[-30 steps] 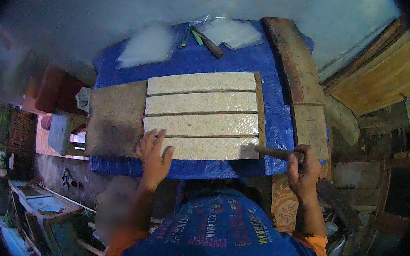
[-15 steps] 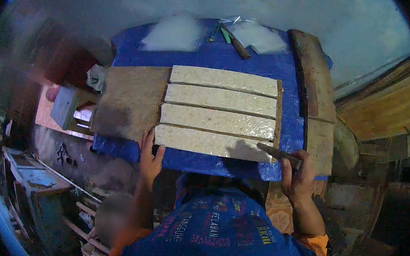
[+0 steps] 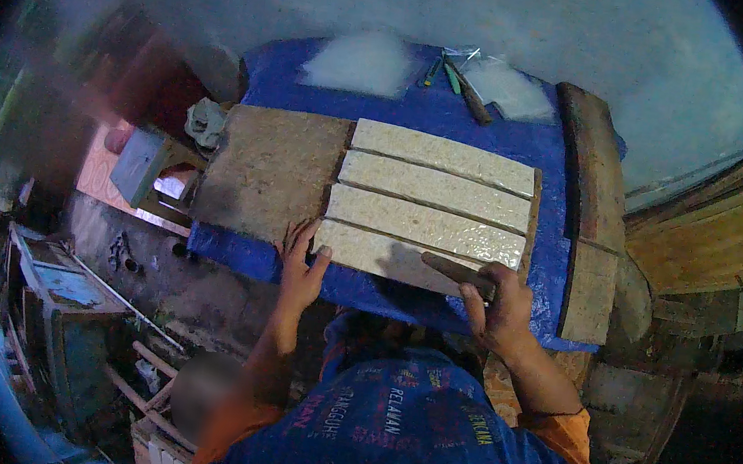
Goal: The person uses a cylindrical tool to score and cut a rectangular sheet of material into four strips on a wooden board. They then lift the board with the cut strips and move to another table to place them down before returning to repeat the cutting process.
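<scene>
1. While the left hand [image 3: 300, 272] lies open, steadying the nearest pale slab [image 3: 387, 258] on the blue-covered counter [image 3: 521, 143], the right hand [image 3: 499, 307] grips a knife [image 3: 456, 273].
2. Cutting looks underway; the next stroke needs a straight pull.

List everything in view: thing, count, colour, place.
slabs: 4, pale speckled, side by side on the board, right half
board: 1, brown, on the tarp
tarp: 1, blue, covers the table
knife: 1, dark, over the nearest slab
plastic bags: 2, clear, far edge of the tarp
tools: a few, green and brown, between the bags
planks: 2, brown, right of the slabs
box: 1, grey, left of the table
left hand: on the nearest slab's left end
right hand: grips the knife
</scene>
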Tool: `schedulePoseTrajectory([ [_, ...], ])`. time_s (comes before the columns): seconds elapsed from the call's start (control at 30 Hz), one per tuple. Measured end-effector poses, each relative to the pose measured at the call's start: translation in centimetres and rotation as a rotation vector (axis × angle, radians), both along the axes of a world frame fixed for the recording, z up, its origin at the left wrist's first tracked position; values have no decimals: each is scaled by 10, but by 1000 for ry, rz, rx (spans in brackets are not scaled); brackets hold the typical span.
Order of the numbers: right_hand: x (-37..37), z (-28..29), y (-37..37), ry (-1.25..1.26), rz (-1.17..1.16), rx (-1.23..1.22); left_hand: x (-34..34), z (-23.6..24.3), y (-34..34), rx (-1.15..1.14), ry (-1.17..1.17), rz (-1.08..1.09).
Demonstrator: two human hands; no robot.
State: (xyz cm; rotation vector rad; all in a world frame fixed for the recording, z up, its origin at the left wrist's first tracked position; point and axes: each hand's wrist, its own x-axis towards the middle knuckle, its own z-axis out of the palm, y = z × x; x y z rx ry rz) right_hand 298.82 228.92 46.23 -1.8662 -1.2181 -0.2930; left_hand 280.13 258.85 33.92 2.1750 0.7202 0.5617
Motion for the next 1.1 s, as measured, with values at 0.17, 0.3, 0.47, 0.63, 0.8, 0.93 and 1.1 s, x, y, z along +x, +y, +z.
schedulePoseTrajectory([
  [0.17,-3,1,28,24,12,-101,-1,4,8,-40,5,-22],
  [0.3,-12,0,63,66,129,-148,-2,2,0,-120,-102,27],
  [0.47,-21,2,95,45,204,-116,-16,-1,-2,-107,-59,27],
  [0.63,-20,1,82,201,121,-8,-22,-6,-1,-116,-42,8],
  [0.8,-9,2,36,345,-16,-84,-20,-5,-3,-86,-18,2],
  [0.93,2,1,-2,250,-64,-154,-18,-5,-4,-49,20,20],
  [1.1,6,-4,-43,460,-213,-143,-15,-14,-2,-75,10,57],
])
